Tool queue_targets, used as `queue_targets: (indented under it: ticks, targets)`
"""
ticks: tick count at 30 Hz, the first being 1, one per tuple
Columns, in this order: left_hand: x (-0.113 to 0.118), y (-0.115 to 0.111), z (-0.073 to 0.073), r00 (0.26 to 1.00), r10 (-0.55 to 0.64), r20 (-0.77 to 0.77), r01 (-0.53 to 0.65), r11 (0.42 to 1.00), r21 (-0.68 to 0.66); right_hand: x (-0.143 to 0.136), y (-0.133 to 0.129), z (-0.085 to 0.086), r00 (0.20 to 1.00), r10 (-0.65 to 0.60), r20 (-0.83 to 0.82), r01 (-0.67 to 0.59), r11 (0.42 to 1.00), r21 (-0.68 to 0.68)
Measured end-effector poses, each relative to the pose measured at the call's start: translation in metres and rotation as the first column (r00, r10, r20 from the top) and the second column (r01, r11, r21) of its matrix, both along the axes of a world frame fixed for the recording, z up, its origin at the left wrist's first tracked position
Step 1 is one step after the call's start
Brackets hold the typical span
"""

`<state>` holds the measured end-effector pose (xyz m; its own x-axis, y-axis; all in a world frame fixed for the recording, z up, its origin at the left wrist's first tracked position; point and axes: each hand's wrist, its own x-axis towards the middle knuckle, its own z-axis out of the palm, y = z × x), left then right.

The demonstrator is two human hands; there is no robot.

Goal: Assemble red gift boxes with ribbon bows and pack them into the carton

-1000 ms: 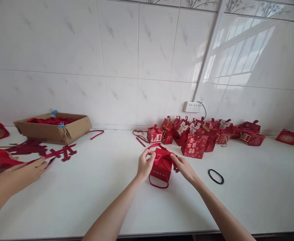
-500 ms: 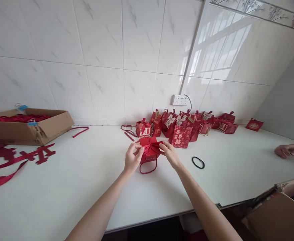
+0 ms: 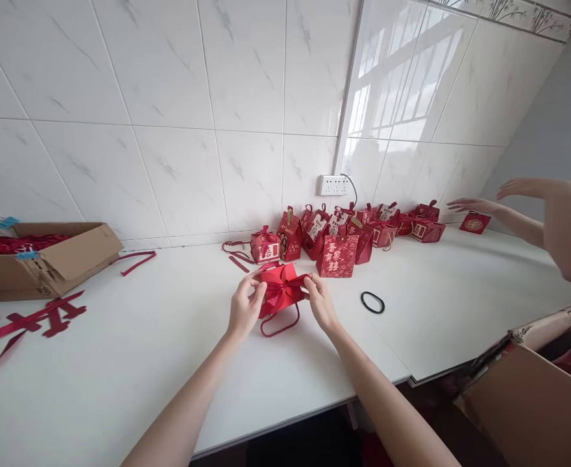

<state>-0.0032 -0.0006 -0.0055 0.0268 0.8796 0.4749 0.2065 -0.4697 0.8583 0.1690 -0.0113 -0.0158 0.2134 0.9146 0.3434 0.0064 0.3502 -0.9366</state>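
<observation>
A small red gift box with a rope handle stands on the white table in front of me. Across its top lies a red ribbon bow, knotted in the middle. My left hand is at the box's left side, fingers closed on the bow's left loop. On the right, my right hand pinches the bow's other loop between thumb and fingers. The undersides of the fingers are partly hidden.
Several decorated red gift boxes line the tiled wall. A cardboard box of red ribbon and loose ribbon strips lie left. A black ring is to the right. Another person's arms reach in far right, above a carton.
The ribbon now shows a knotted bow with its loops drawn out sideways. The other person's hand has risen off the table, and two arms show. My view has shifted slightly right.
</observation>
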Motion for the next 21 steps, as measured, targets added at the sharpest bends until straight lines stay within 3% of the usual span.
queue_targets:
  ticks: [7, 16, 21]
  targets:
    - [0.003, 0.000, 0.007, 0.997, 0.077, -0.002, -0.077, 0.997, 0.025, -0.002, -0.003, 0.003, 0.998, 0.049, -0.026, -0.050, 0.998, -0.025]
    - [0.011, -0.002, 0.000, 0.991, 0.088, 0.102, -0.077, 0.991, -0.113, -0.004, -0.003, 0.004, 0.995, 0.087, -0.051, -0.091, 0.992, -0.086]
    - [0.013, -0.004, 0.006, 0.991, 0.123, 0.045, -0.116, 0.984, -0.137, -0.002, -0.010, 0.011, 0.984, 0.134, 0.114, -0.131, 0.991, -0.033]
